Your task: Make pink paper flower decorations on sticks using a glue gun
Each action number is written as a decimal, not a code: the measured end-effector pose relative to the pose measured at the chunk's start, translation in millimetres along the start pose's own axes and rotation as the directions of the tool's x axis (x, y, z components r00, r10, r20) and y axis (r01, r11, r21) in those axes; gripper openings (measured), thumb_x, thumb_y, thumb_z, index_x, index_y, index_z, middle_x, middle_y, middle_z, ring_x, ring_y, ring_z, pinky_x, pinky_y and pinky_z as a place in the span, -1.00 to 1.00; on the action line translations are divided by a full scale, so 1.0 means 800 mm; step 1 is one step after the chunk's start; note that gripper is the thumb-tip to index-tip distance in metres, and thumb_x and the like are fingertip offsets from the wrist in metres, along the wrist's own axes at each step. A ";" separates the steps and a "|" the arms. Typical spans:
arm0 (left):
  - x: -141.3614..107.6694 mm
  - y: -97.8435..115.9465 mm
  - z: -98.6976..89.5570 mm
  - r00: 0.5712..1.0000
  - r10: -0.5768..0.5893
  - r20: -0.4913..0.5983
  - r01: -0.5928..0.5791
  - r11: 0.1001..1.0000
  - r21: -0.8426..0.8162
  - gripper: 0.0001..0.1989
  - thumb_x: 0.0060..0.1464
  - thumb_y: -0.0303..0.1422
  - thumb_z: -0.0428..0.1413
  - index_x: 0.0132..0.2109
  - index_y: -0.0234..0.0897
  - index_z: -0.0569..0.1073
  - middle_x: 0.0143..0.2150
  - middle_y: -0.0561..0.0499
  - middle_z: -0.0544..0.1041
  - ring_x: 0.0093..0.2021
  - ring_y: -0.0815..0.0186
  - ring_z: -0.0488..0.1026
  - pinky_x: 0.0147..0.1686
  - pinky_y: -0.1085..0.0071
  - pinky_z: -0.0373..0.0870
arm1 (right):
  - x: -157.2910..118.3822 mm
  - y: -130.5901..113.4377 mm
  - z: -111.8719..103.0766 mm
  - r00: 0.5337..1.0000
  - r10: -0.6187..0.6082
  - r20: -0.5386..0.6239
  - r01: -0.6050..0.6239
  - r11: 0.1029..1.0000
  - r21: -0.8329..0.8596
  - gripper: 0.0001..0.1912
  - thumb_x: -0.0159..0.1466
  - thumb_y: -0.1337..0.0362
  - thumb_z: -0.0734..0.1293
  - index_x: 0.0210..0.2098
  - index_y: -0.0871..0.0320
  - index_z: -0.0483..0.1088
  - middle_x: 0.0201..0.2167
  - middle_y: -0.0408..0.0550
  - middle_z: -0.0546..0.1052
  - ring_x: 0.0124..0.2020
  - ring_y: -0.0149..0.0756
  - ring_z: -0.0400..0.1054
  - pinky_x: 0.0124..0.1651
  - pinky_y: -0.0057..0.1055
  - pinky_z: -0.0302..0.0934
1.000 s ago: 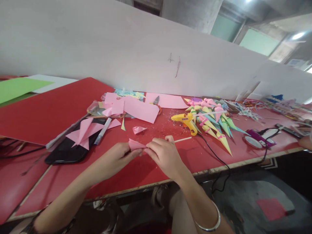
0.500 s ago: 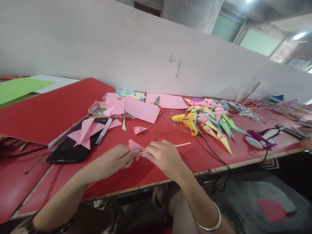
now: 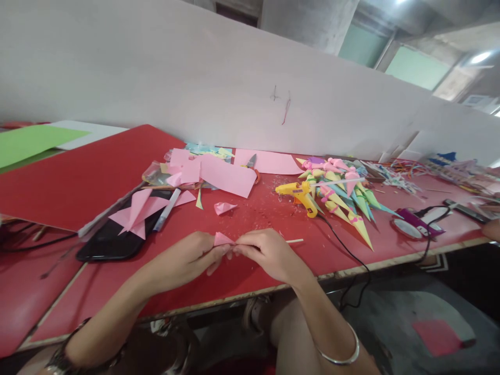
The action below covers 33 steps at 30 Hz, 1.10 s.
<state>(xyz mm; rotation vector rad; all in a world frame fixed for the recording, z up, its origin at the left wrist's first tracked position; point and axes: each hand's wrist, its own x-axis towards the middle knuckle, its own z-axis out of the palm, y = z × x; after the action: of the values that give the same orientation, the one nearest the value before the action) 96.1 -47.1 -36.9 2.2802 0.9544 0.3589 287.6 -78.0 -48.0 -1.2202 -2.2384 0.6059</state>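
Near the front of the red table, a small piece of pink paper (image 3: 223, 239) is pinched between my two hands. My left hand (image 3: 197, 255) grips it from the left, thumb and fingers closed. The fingertips of my right hand (image 3: 269, 252) close on its right end and meet those of the left. A thin pale stick (image 3: 294, 241) sticks out to the right behind my right hand; its other end is hidden. Just behind my hands lies a small folded pink piece (image 3: 225, 208).
A yellow glue gun (image 3: 297, 195) with a black cord lies beside paper cones (image 3: 347, 192). On the left are a black phone (image 3: 111, 245), a marker (image 3: 167, 210) and pink cutouts (image 3: 136, 213). Scissors (image 3: 254, 169) and pink sheets (image 3: 228, 174) lie farther back.
The pink paper now looks smaller and narrower between my fingers. My right hand has shifted slightly right, and less of the stick shows beyond it.
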 end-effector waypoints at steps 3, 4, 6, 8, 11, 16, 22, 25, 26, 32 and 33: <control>-0.001 0.002 -0.002 0.994 -0.058 -0.094 0.055 0.998 -0.027 -0.47 0.19 -0.14 -0.19 -0.67 -0.23 0.30 -0.68 0.08 0.39 -0.58 0.36 0.37 -0.42 0.48 0.27 | 0.004 -0.003 0.008 0.997 -0.019 -0.072 0.006 0.983 -0.185 -0.68 0.37 0.21 0.14 -0.37 0.15 0.45 -0.48 -0.14 0.50 -0.42 -0.40 0.35 -0.41 -0.49 0.01; -0.001 0.003 -0.003 0.990 -0.091 -0.111 0.085 0.994 -0.062 -0.46 0.19 -0.13 -0.20 -0.67 -0.23 0.31 -0.71 0.09 0.36 -0.61 0.37 0.35 -0.44 0.47 0.27 | 0.005 -0.003 0.013 0.993 -0.046 -0.109 0.016 0.964 -0.264 -0.68 0.38 0.20 0.13 -0.34 0.15 0.45 -0.47 -0.12 0.50 -0.42 -0.39 0.35 -0.40 -0.48 0.01; -0.002 0.005 -0.005 0.980 -0.160 -0.120 0.143 0.979 -0.145 -0.45 0.19 -0.09 -0.23 -0.63 -0.23 0.34 -0.79 0.13 0.26 -0.69 0.39 0.27 -0.49 0.47 0.27 | 0.007 -0.002 0.022 0.972 -0.141 -0.187 0.051 0.908 -0.416 -0.67 0.39 0.18 0.10 -0.28 0.15 0.44 -0.44 -0.09 0.50 -0.41 -0.37 0.34 -0.38 -0.44 0.01; -0.003 0.006 -0.007 0.971 -0.206 -0.123 0.178 0.962 -0.208 -0.46 0.17 -0.05 -0.23 -0.60 -0.23 0.37 -0.84 0.16 0.21 -0.73 0.39 0.22 -0.54 0.46 0.25 | 0.008 -0.001 0.029 0.938 -0.252 -0.240 0.088 0.840 -0.536 -0.65 0.41 0.18 0.06 -0.24 0.15 0.43 -0.46 -0.08 0.48 -0.41 -0.37 0.33 -0.36 -0.41 0.00; -0.004 0.009 -0.007 0.965 -0.232 -0.126 0.196 0.950 -0.243 -0.48 0.15 -0.05 -0.20 -0.60 -0.23 0.36 -0.84 0.15 0.23 -0.74 0.38 0.21 -0.57 0.46 0.24 | 0.008 -0.002 0.033 0.918 -0.313 -0.244 0.101 0.780 -0.618 -0.63 0.42 0.20 0.02 -0.22 0.15 0.41 -0.50 -0.08 0.46 -0.43 -0.37 0.32 -0.37 -0.38 0.00; -0.004 0.006 -0.003 0.963 -0.176 -0.204 0.146 0.977 -0.153 -0.44 0.18 -0.09 -0.22 -0.68 -0.22 0.29 -0.73 0.08 0.37 -0.64 0.37 0.31 -0.52 0.47 0.24 | 0.008 -0.010 0.025 0.985 -0.125 -0.120 0.041 0.842 -0.537 -0.69 0.40 0.20 0.08 -0.25 0.13 0.41 -0.49 -0.10 0.52 -0.49 -0.37 0.35 -0.48 -0.40 -0.07; 0.001 -0.007 -0.001 0.979 0.026 -0.202 0.010 0.984 0.176 -0.50 0.19 -0.10 -0.18 -0.53 -0.22 0.46 -0.58 0.03 0.49 -0.53 0.30 0.38 -0.46 0.42 0.18 | 0.002 -0.012 0.002 0.999 0.044 0.019 -0.041 0.988 -0.146 -0.66 0.39 0.20 0.10 -0.36 0.14 0.43 -0.52 -0.16 0.51 -0.50 -0.41 0.35 -0.45 -0.48 -0.03; 0.003 -0.013 -0.002 0.976 0.187 -0.109 -0.140 0.931 0.338 -0.48 0.20 -0.02 -0.20 -0.38 -0.16 0.55 -0.52 0.01 0.53 -0.47 0.26 0.39 -0.43 0.40 0.17 | -0.002 -0.008 -0.006 0.993 0.031 0.110 -0.038 0.998 0.057 -0.63 0.39 0.26 0.11 -0.43 0.16 0.44 -0.55 -0.20 0.47 -0.50 -0.47 0.31 -0.41 -0.54 0.03; 0.004 -0.014 -0.002 0.972 0.220 -0.084 -0.176 0.915 0.364 -0.46 0.20 0.01 -0.21 -0.36 -0.14 0.56 -0.52 0.01 0.52 -0.48 0.26 0.38 -0.42 0.40 0.16 | -0.002 -0.007 -0.008 0.990 0.033 0.137 -0.045 0.995 0.088 -0.63 0.38 0.28 0.11 -0.45 0.16 0.44 -0.56 -0.21 0.46 -0.50 -0.48 0.31 -0.40 -0.55 0.04; 0.003 -0.014 -0.001 0.987 0.073 -0.144 -0.027 0.953 0.301 -0.41 0.18 0.02 -0.19 -0.56 -0.20 0.48 -0.67 0.04 0.42 -0.62 0.33 0.30 -0.53 0.42 0.09 | 0.001 -0.004 0.003 0.999 0.047 0.006 -0.046 0.997 -0.064 -0.75 0.37 0.23 0.15 -0.27 0.13 0.44 -0.41 -0.16 0.55 -0.41 -0.42 0.38 -0.41 -0.51 0.03; 0.002 -0.012 -0.002 0.988 0.008 -0.156 0.030 0.971 0.238 -0.41 0.17 -0.01 -0.18 -0.63 -0.21 0.44 -0.70 0.05 0.40 -0.64 0.34 0.30 -0.53 0.42 0.10 | 0.003 -0.004 0.006 0.999 0.017 -0.049 -0.024 0.989 -0.143 -0.77 0.36 0.21 0.17 -0.23 0.12 0.43 -0.37 -0.14 0.56 -0.39 -0.40 0.40 -0.41 -0.50 0.02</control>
<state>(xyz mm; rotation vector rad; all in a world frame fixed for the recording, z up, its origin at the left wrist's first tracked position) 91.3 -40.1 -42.1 2.4920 1.1425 0.4431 281.3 -78.1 -49.6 -1.3158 -2.2646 0.4242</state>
